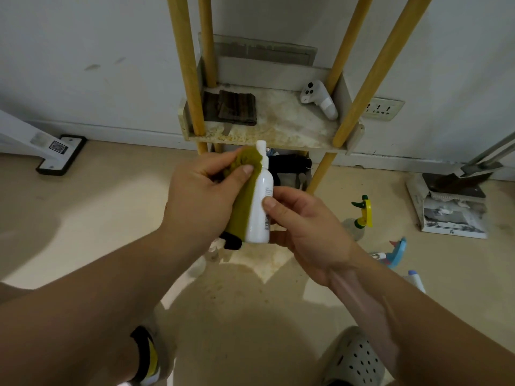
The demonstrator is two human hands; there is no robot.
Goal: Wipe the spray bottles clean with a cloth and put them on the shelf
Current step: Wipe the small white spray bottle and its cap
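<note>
Both hands grip one white spray bottle [260, 201]: left [206, 188] pinching one green cloth [245, 190], right [303, 224] its base.

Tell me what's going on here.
A person stands at a shelf, cleaning a white bottle. The right hand holds the bottle near its base, and the left hand presses a green cloth against its side. A white spray bottle already lies on the shelf beside a folded dark cloth. More spray bottles wait on the floor to the right.
</note>
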